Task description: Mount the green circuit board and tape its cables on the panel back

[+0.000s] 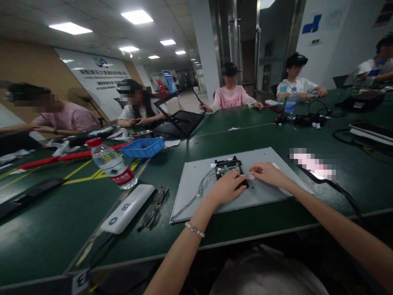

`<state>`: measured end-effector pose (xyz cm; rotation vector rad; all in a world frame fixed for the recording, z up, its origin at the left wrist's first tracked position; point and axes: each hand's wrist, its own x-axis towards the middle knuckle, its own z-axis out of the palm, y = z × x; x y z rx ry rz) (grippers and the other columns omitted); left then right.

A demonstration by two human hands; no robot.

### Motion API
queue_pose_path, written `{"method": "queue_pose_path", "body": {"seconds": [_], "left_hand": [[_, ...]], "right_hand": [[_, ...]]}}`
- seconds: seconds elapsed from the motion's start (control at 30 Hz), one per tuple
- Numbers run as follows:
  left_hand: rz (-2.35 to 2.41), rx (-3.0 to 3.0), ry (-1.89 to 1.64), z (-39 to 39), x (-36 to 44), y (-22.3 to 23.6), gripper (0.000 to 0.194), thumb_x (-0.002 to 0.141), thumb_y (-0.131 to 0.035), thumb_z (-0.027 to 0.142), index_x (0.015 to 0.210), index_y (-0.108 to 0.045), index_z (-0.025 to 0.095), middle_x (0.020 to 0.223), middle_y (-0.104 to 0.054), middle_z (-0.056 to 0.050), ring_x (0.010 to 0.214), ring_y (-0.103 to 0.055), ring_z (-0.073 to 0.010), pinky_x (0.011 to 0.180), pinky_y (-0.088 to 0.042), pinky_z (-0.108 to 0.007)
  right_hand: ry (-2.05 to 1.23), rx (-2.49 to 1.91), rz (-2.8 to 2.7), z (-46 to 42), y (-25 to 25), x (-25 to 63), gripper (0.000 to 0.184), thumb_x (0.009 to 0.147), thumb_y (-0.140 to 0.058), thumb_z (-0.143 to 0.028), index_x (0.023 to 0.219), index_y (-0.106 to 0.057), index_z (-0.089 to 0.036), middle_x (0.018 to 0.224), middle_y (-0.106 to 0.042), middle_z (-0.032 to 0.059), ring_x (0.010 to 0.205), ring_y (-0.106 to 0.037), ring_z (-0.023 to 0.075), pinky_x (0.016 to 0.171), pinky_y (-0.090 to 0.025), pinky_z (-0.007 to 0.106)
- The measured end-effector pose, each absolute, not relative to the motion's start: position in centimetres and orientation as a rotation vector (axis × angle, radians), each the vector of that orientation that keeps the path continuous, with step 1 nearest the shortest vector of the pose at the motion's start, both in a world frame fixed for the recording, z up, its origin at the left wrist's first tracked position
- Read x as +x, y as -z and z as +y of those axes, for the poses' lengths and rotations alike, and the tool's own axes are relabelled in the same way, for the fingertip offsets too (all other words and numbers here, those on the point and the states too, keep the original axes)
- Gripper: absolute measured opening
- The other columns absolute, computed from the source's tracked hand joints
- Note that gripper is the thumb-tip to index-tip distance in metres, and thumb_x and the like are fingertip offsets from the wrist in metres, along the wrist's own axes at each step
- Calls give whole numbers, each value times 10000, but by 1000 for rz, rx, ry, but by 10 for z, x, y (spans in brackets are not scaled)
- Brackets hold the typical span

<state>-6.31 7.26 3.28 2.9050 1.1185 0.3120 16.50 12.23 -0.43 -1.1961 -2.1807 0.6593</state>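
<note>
A flat light-grey panel (pixel 190 180) lies on the table in front of me. On its middle sits a green circuit board (pixel 226 169) in a black frame (pixel 218 163), with grey cables (pixel 201 186) running off to the left. My left hand (pixel 227 187) rests over the near part of the board and frame, fingers stretched out and covering some of it. At the frame's right side, my right hand (pixel 267 173) has its thumb and fingers pinched together on a small white strip (pixel 251 176). Whether that strip is stuck to the frame, I cannot tell.
Left of the panel are glasses (pixel 155 207), a white power bank (pixel 130 209), a water bottle (pixel 113 166) and a blue tray (pixel 144 146). A lit phone (pixel 313 164) with a cable lies right. Several people sit around the table.
</note>
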Motion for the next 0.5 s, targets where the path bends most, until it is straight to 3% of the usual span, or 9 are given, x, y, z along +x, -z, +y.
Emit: {"method": "queue_pose_path", "body": {"seconds": [0.23, 0.5], "left_hand": [[1128, 2929, -284, 73, -61, -33, 359, 959, -429, 339, 1287, -503, 214, 1096, -582, -73, 1017, -561, -205, 898, -447, -325], [1458, 2854, -592, 80, -76, -44, 358, 969, -405, 297, 1289, -513, 178, 1135, -613, -82, 1040, -565, -208, 898, -449, -329]], "right_hand": [[-856, -1131, -2092, 128, 5, 167, 210, 790, -584, -296, 884, -728, -176, 806, -723, 44, 730, -640, 173, 688, -480, 270], [-642, -1305, -1881, 142, -1, 197, 230, 800, -577, -312, 914, -722, -174, 790, -715, 44, 711, -644, 183, 642, -462, 270]]}}
